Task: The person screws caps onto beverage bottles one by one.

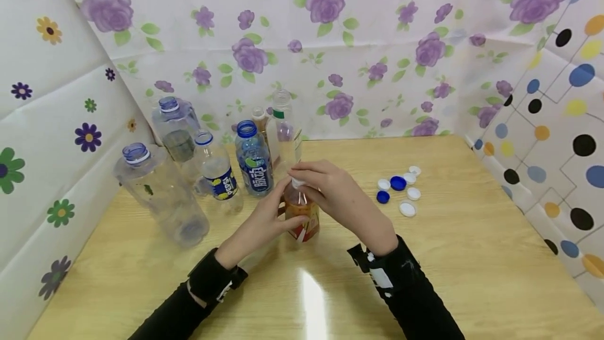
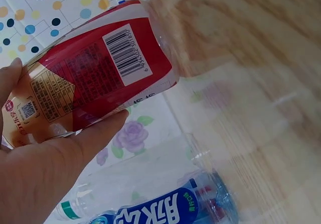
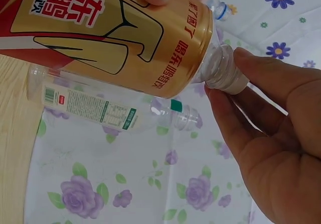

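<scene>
A drink bottle with a gold and red label (image 1: 306,219) stands upright on the table between the two hands. My left hand (image 1: 264,219) grips its body; the thumb lies along the label, as the left wrist view also shows beside the barcode (image 2: 127,54). Over the top, my right hand (image 1: 332,188) pinches the white cap (image 3: 235,78) at the bottle's neck between thumb and fingers. In the right wrist view the cap sits on the clear neck (image 3: 216,66).
Several uncapped bottles stand at the left and back, among them a large clear bottle (image 1: 165,193), a Pepsi bottle (image 1: 219,177) and a blue-labelled bottle (image 1: 255,164). Loose white and blue caps (image 1: 398,183) lie to the right. Patterned cloth (image 1: 330,67) hangs behind the wooden table (image 1: 448,256).
</scene>
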Action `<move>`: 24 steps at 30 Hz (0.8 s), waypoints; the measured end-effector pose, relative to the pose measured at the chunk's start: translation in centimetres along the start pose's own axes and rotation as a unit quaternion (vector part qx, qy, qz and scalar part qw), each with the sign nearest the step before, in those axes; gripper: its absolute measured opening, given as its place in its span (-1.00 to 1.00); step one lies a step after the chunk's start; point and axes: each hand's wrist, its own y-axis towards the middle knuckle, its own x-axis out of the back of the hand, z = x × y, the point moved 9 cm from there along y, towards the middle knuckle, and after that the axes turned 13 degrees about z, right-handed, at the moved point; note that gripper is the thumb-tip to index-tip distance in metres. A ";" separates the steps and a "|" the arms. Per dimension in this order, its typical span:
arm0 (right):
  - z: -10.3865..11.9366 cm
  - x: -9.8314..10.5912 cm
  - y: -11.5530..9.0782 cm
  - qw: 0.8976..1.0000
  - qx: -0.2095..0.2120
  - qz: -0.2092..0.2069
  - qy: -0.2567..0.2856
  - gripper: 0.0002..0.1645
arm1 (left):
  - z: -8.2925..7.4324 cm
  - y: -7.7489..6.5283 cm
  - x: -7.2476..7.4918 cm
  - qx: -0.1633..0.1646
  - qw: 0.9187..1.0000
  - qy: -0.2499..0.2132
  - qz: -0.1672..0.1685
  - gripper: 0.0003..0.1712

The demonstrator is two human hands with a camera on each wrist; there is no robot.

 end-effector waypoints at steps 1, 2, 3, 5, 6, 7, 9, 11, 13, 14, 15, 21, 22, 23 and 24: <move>0.0 0.2 0.0 1.000 0.002 -0.001 -0.002 -0.55 | -0.1 0.2 0.0 -0.001 1.000 0.000 0.000 -0.03; -0.1 0.4 0.0 1.000 0.005 0.000 -0.002 -0.54 | -0.3 0.3 0.1 -0.002 1.000 0.003 -0.001 -0.03; -0.1 0.5 -0.1 1.000 0.006 0.003 -0.002 -0.53 | -0.4 0.4 0.1 -0.002 1.000 0.004 -0.001 -0.03; -0.3 0.9 -0.3 1.000 0.004 0.008 -0.003 -0.51 | -0.4 0.4 0.2 0.005 1.000 0.004 -0.004 -0.03; -0.6 1.1 -0.4 1.000 -0.001 0.009 -0.003 -0.49 | -0.4 0.4 0.3 0.008 1.000 0.004 -0.006 -0.04; -1.0 1.5 -0.6 1.000 -0.007 0.009 -0.003 -0.48 | -0.4 0.5 0.3 0.012 1.000 0.003 -0.008 -0.04; -2.0 2.4 -1.1 1.000 -0.027 0.004 -0.004 -0.46 | -0.5 0.7 0.5 0.017 1.000 0.002 -0.013 -0.04; -3.7 3.4 -1.8 0.998 -0.057 0.005 0.003 -0.47 | -0.6 1.1 0.7 0.016 1.000 0.007 -0.018 -0.05; -5.7 4.2 -2.6 0.996 -0.090 0.009 0.007 -0.49 | -0.8 1.8 1.1 0.007 1.000 0.013 -0.026 -0.05; -6.7 4.6 -3.1 0.994 -0.107 0.013 0.010 -0.50 | -0.9 2.2 1.3 0.005 0.999 0.016 -0.032 -0.06; -7.9 4.9 -3.6 0.992 -0.124 0.016 0.015 -0.51 | -0.9 2.5 1.5 0.004 0.999 0.019 -0.038 -0.06; -14.2 5.6 -7.8 0.970 -0.239 0.042 0.026 -0.53 | 0.0 4.4 2.5 0.026 0.998 0.011 -0.056 -0.04; -15.0 5.6 -8.5 0.965 -0.256 0.049 0.028 -0.53 | 0.1 4.8 2.6 0.029 0.998 0.008 -0.056 -0.03; -15.7 5.6 -9.1 0.961 -0.270 0.054 0.029 -0.52 | 0.2 5.2 2.7 0.032 0.998 0.006 -0.056 -0.03; -16.4 5.7 -9.7 0.957 -0.282 0.059 0.031 -0.52 | 0.2 5.5 2.8 0.033 0.998 0.004 -0.056 -0.01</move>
